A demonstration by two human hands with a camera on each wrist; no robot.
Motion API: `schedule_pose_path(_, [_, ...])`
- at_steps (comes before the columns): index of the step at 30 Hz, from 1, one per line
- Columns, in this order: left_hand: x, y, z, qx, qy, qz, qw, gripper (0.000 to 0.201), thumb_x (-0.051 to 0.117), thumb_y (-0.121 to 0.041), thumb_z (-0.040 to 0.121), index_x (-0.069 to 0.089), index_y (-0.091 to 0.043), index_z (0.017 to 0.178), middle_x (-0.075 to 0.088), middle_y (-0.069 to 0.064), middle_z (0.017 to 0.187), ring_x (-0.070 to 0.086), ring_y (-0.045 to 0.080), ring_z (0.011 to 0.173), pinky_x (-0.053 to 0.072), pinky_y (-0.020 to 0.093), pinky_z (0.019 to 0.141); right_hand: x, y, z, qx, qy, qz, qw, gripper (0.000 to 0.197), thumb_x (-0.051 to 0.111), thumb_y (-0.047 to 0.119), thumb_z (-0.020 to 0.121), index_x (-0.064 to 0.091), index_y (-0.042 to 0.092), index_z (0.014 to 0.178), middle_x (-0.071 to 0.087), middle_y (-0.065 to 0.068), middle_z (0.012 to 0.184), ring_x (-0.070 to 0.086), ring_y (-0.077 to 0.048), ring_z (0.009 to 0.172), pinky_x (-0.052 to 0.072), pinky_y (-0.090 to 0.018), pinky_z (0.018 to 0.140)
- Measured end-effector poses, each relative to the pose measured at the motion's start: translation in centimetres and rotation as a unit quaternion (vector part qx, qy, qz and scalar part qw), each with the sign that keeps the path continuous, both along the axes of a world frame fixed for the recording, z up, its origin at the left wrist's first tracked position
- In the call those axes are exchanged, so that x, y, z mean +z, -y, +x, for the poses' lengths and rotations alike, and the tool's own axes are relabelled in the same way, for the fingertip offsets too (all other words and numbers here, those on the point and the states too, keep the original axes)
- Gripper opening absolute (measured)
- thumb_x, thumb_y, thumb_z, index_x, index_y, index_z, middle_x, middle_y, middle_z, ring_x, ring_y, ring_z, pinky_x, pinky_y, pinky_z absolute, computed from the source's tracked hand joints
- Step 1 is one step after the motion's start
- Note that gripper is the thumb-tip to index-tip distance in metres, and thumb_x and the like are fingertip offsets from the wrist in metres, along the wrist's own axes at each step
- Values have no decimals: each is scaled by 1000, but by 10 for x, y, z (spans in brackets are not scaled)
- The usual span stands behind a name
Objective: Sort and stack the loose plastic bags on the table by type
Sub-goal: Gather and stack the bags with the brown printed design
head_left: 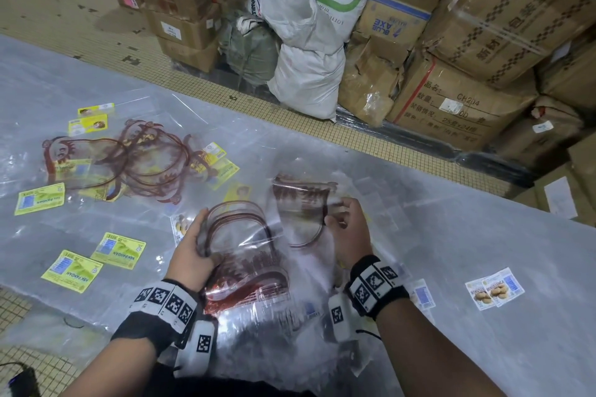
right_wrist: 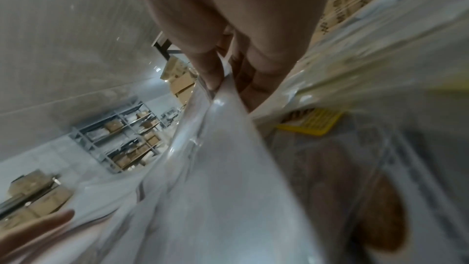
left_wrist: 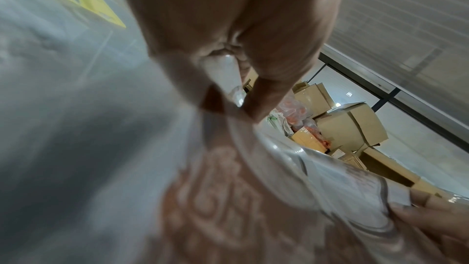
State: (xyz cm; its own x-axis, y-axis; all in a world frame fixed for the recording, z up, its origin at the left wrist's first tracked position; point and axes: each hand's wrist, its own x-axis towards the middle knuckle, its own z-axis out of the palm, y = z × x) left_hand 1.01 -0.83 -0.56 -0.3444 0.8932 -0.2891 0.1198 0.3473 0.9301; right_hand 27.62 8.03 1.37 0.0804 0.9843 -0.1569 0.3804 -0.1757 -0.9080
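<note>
My left hand [head_left: 196, 243] grips the left edge of a stack of clear brown-printed bags [head_left: 248, 255] near the table's front; the left wrist view shows thumb and fingers [left_wrist: 269, 79] pinching the plastic [left_wrist: 228, 168]. With thumb and fingers, my right hand [head_left: 342, 219] pinches the right edge of one more brown-printed bag [head_left: 300, 206], lifted just right of the stack; the right wrist view shows that pinch [right_wrist: 218, 79] on the clear film [right_wrist: 223, 168]. Another loose pile of brown-printed bags [head_left: 129, 161] lies at the left, with yellow-labelled bags [head_left: 72, 271] around it.
The table [head_left: 483, 251] is covered in clear plastic sheeting. Bags with biscuit-picture labels [head_left: 495, 288] lie at the right. Beyond the table's far edge stand cardboard boxes [head_left: 467, 100] and white sacks [head_left: 309, 80] on a tiled floor. A dark device [head_left: 19, 380] sits at the lower left.
</note>
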Motion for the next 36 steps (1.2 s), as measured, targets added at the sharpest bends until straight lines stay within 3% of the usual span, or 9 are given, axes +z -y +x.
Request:
schedule_pose_path(2, [-5, -2, -3, -1, -3, -2, 1000, 102, 67, 22, 75, 25, -29, 153, 44, -3, 143, 46, 16, 128, 40, -3, 76, 3, -2, 6, 8, 0, 9, 1000, 33, 58, 4, 93, 47, 29, 110, 61, 8, 104, 60, -13, 99, 46, -16, 75])
schedule_pose_path(7, [-14, -8, -11, 26, 48, 1, 999, 133, 79, 9, 69, -8, -56, 146, 36, 0, 154, 50, 27, 130, 54, 35, 88, 24, -16, 29, -28, -23, 30, 999, 43, 55, -4, 91, 52, 35, 110, 62, 3, 114, 61, -16, 100, 56, -39, 87])
schedule_pose_path(12, [3, -17, 4, 39, 141, -30, 989, 79, 62, 29, 71, 46, -16, 134, 63, 10, 110, 71, 13, 69, 55, 22, 49, 70, -28, 51, -15, -71, 77, 994, 56, 51, -10, 91, 51, 43, 109, 62, -8, 106, 60, -18, 81, 49, -18, 59])
schedule_pose_path(17, [8, -22, 6, 5, 180, -35, 983, 76, 62, 32, 64, 58, -18, 121, 67, 14, 106, 68, 31, 86, 57, 36, 61, 123, -30, 48, 33, -181, 70, 980, 55, 49, -11, 93, 50, 36, 123, 57, -1, 80, 51, -8, 58, 39, -24, 48])
schedule_pose_path(22, [4, -24, 6, -12, 190, -18, 982, 79, 63, 32, 63, 59, -21, 121, 67, 18, 106, 67, 30, 86, 59, 32, 62, 130, -25, 24, 73, -322, 4, 944, 65, 47, -15, 91, 41, 27, 141, 61, -15, 88, 65, -22, 78, 58, -45, 79])
schedule_pose_path(27, [7, -25, 2, 15, 231, -64, 971, 53, 59, 0, 77, 59, -19, 126, 68, 11, 80, 63, 20, 63, 52, 26, 59, 58, 0, -5, 136, -145, -143, 970, 63, 52, -10, 89, 44, 37, 131, 69, -19, 106, 67, -40, 89, 50, -64, 85])
schedule_pose_path(30, [0, -24, -6, 46, 245, -104, 963, 57, 63, -31, 72, 60, -18, 128, 69, 4, 88, 59, 24, 85, 47, 35, 82, 19, 16, -21, 146, -56, -167, 973, 71, 48, -12, 88, 40, 39, 137, 65, -7, 116, 66, -23, 85, 55, -42, 74])
schedule_pose_path(32, [0, -20, -4, 53, 279, -147, 947, 56, 66, -58, 76, 64, -23, 120, 66, 2, 113, 56, 23, 104, 43, 48, 98, 4, 20, -28, 126, -38, -151, 980, 74, 46, -11, 84, 42, 40, 138, 61, -3, 129, 63, -22, 108, 54, -40, 91])
schedule_pose_path(36, [4, -20, -1, 0, 206, -92, 974, 29, 69, -18, 86, 58, -24, 112, 63, 18, 118, 65, 33, 98, 55, 40, 72, -6, 19, -40, 100, 16, -133, 986, 74, 45, -5, 87, 33, 37, 147, 47, 8, 142, 48, -17, 130, 40, -40, 110])
